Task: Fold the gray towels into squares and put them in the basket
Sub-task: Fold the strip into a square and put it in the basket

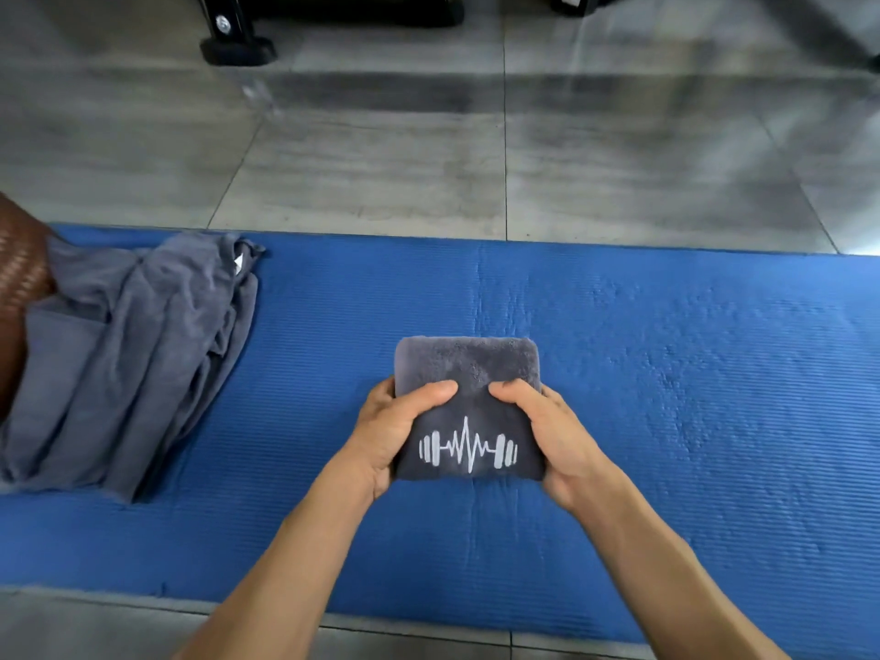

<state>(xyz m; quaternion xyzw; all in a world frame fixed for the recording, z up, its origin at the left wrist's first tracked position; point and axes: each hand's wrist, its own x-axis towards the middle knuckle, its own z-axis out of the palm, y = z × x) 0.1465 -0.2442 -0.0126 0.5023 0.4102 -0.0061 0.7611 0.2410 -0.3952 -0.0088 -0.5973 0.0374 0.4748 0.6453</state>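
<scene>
1. Spanning the tiled floor (371,183), a blue ribbed exercise mat (690,373) carries everything
2. A heap of unfolded gray towels (143,354) lies at the mat's left, draped against a brown woven basket (19,278); its inside is out of view
3. The folded gray towel (469,364), with a white dumbbell-heartbeat logo (468,447), sits mid-mat
4. The left hand (395,431) and right hand (552,431) each grip one side, thumbs on top

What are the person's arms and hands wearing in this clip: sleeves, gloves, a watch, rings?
Nothing visible. Both forearms are bare up to the frame's bottom edge, with no sleeves in view. The left hand and right hand have no gloves, and no watch, band or rings show.
</scene>
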